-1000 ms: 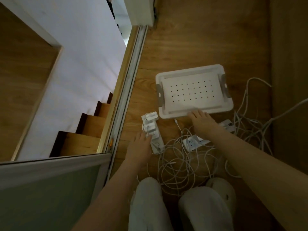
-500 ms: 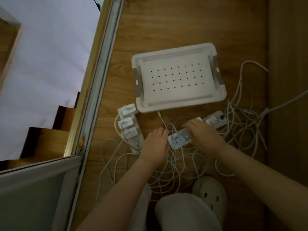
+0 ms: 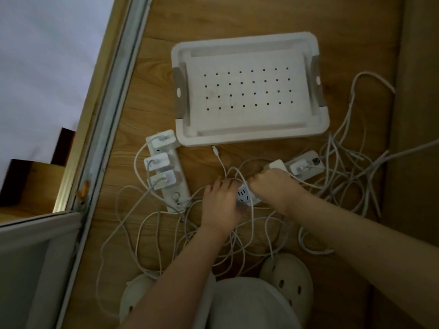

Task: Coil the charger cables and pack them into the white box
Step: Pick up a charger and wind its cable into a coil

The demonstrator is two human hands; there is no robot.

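Dimly: right hand [image 3: 273,186] grips power strip [image 3: 244,197]; left hand [image 3: 221,205] covers its end, grip unclear.

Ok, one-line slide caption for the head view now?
Left hand and right hand hold a white power strip amid tangled charger cables, beside the white box.

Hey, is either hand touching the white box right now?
No, the left hand and right hand are both on a power strip nearer the person, apart from the white box.
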